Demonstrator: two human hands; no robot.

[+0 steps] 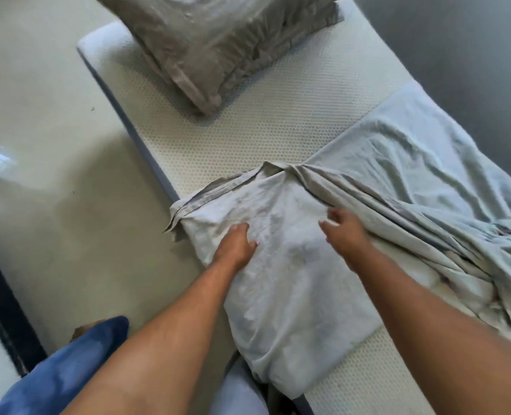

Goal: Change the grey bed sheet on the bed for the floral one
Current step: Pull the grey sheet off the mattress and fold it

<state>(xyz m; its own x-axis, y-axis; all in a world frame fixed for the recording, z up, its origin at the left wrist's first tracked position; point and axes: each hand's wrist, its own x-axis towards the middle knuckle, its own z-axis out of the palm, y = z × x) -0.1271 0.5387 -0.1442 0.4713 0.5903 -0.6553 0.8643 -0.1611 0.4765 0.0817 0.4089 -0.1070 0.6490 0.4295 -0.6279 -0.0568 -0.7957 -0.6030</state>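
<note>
On mattress (248, 130), grey sheet (293, 295) folded lengthwise away; left hand (236, 244) gripping, right hand (345, 235) loose

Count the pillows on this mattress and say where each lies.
1. The grey pillow lies at the far end of the bare mattress, beyond the bunched grey sheet. More could be out of frame or under the sheet.

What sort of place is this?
Most likely a bedroom: a bare mattress lies on a pale floor, a pillow sits at its far end, and a grey sheet is pulled halfway off.
</note>
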